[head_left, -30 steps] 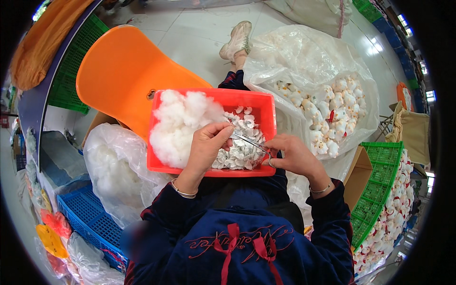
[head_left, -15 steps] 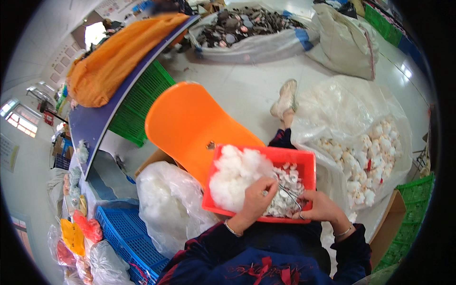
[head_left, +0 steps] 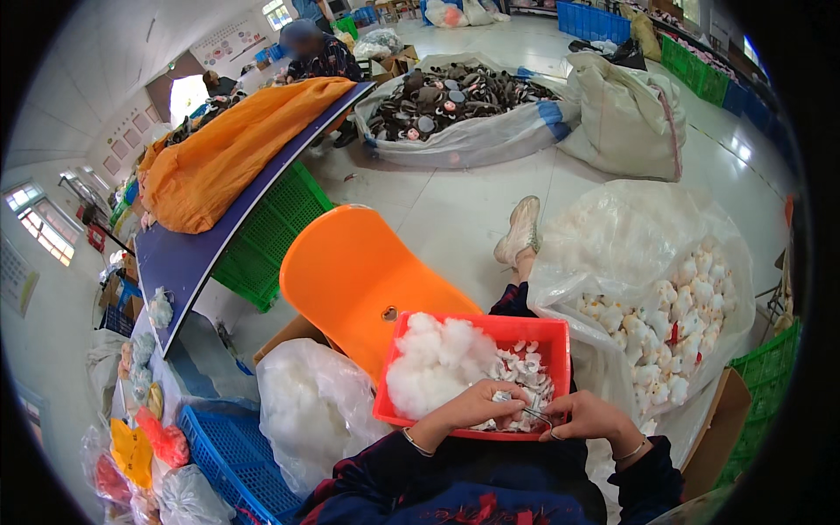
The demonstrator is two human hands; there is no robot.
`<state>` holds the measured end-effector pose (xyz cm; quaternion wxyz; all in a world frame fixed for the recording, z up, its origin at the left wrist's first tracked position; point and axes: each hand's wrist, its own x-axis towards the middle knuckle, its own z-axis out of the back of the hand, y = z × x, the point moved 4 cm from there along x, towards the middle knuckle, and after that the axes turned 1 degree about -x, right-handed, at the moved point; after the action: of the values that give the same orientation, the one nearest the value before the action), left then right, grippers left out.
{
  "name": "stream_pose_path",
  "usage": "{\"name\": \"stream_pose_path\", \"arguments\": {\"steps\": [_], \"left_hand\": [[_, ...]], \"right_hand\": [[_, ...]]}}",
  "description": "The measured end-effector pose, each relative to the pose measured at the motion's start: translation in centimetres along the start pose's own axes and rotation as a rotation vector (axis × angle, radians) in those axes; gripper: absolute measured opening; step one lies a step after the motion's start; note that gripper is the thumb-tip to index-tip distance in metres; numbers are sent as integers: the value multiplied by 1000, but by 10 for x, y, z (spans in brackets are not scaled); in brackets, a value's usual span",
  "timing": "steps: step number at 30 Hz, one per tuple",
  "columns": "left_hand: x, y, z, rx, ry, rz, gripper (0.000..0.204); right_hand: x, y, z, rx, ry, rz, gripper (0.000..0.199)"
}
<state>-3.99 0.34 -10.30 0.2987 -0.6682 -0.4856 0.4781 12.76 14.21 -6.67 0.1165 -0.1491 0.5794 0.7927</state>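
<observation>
Both hands work over the near edge of the red plastic tray (head_left: 534,331) on the lap. The left hand (head_left: 477,404) pinches a small white fabric piece (head_left: 500,396); the right hand (head_left: 588,415) grips thin metal tweezers (head_left: 532,413) against it. White fluffy stuffing (head_left: 433,363) lies just beyond the left hand. Stuffing appears underway; more fluff probably needs careful pushing in.

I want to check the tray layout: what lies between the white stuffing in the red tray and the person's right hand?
In the head view, a heap of small white pieces fills the red tray between the white stuffing and the right hand.
</observation>
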Motion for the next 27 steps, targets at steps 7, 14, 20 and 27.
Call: {"name": "stream_pose_path", "arguments": {"steps": [7, 14, 20, 27], "left_hand": [[-8, -8, 15, 4, 0, -68, 12], [-20, -11, 35, 85, -9, -95, 14], [-16, -40, 11, 105, -95, 71, 14], [-16, -16, 34, 102, 12, -55, 10]], "right_hand": [[-13, 3, -2, 137, -25, -52, 27], [-25, -23, 2, 62, 27, -51, 29], [-17, 2, 9, -54, -11, -60, 36], [-17, -2, 7, -76, -39, -56, 35]]}}
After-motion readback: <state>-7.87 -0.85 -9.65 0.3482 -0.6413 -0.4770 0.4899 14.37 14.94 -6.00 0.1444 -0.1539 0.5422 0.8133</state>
